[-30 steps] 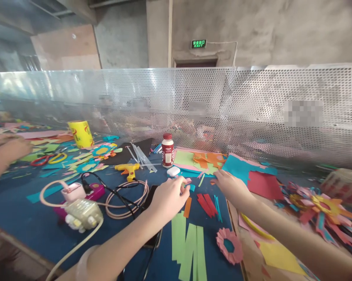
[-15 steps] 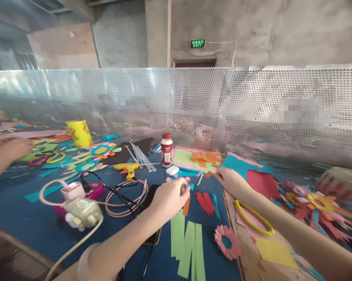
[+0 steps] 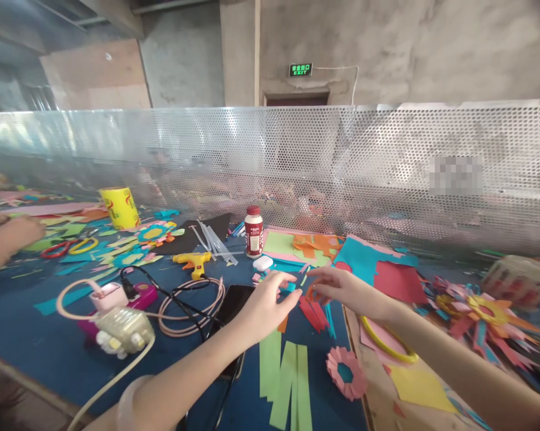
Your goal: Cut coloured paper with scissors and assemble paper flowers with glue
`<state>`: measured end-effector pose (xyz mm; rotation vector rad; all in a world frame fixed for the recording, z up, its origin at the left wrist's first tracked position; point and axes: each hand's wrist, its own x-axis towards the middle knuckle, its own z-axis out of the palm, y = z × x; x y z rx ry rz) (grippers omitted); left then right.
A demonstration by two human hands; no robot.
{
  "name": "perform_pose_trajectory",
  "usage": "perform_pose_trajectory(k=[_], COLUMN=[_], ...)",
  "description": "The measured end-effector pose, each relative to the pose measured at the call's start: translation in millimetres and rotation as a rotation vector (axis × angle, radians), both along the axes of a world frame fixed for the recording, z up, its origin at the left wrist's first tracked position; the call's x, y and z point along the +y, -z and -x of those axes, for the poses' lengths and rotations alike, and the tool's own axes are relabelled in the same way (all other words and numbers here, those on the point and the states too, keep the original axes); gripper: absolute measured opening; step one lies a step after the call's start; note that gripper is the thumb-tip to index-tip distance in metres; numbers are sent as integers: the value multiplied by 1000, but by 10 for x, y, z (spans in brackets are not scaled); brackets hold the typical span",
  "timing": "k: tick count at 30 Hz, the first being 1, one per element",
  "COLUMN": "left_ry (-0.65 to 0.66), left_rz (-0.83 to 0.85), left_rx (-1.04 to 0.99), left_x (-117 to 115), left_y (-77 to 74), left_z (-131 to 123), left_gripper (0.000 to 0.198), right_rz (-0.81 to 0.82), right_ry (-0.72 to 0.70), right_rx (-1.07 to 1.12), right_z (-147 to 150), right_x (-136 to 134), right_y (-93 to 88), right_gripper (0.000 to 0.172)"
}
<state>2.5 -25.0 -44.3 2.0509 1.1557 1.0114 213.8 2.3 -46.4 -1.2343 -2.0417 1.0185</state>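
My left hand [image 3: 267, 305] hovers over the middle of the blue table with thumb and forefinger apart and the other fingers curled. A small blue paper piece [image 3: 290, 287] shows in that gap; it appears to lie behind the fingers. Facing it, my right hand [image 3: 348, 292] has its fingers bent around a small orange paper piece [image 3: 311, 293], partly hidden. The two sets of fingertips are close but apart. Below them lie red paper strips [image 3: 314, 315], thin blue strips [image 3: 330, 321] and long light green strips [image 3: 290, 383]. A pink paper flower [image 3: 345, 373] with a blue centre rests nearer me.
Left of my forearm are a phone [image 3: 234, 308], coiled cables [image 3: 191, 320], a purple power strip [image 3: 145, 296] and a yellow glue gun [image 3: 193, 262]. A bottle [image 3: 254, 234] stands behind. Another person's hand [image 3: 18, 233] is at far left; a perforated metal screen [image 3: 198, 143] runs behind.
My right hand has come left and toward me from the paper scraps, now with orange paper at its fingers. My left thumb and forefinger have spread slightly.
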Motion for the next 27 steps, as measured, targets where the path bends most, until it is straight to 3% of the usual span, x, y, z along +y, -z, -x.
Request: perform_pose_trajectory(k=[5, 10, 20, 24, 27], left_ry=[170, 349, 447, 323, 157], left_rz=[387, 691, 684, 710, 424], left_rx=[-273, -553, -604, -522, -363], left_x=[20, 23, 20, 30, 52], left_y=[-43, -41, 94, 98, 53], left_z=[-29, -70, -59, -65, -44], left_gripper=[34, 33, 23, 30, 31], right_rz=[22, -34, -40, -111, -355], right_ry=[-113, -47, -11, 109, 237], right_rx=[117, 90, 170, 86, -61], right_z=[107, 169, 136, 145, 140], right_x=[-293, -444, -456, -433, -446], right_y=[-225, -370, -315, -297, -284], right_gripper=[38, 38, 31, 29, 19])
